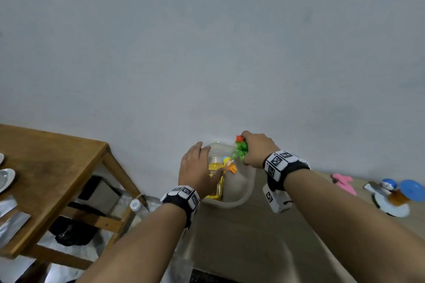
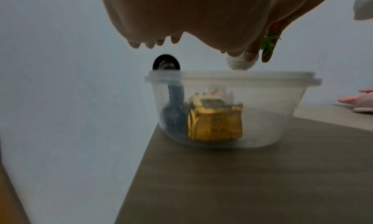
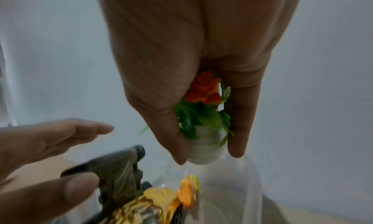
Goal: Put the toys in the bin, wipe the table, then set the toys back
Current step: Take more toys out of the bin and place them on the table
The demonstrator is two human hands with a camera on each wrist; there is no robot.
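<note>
A clear plastic bin [image 1: 243,190] stands at the far left corner of the beige table [image 1: 253,241], against the wall. Inside lie a yellow toy car [image 2: 216,123], a small doll [image 1: 228,164] and a dark grey toy [image 3: 119,171] that pokes above the rim. My right hand [image 1: 247,151] hovers over the bin's far right rim and grips a toy potted plant [image 3: 203,115] with a white pot, green leaves and an orange flower, pot pointing down. My left hand [image 1: 197,165] is held over the bin's left side with straight fingers [image 3: 60,139], holding nothing.
A pink toy [image 1: 343,182] and a blue-and-white toy set [image 1: 391,197] lie on the table to the right. A wooden side table [image 1: 57,167] with metal plates [image 1: 5,179] stands on the left. A white bottle [image 1: 135,204] sits on the floor between.
</note>
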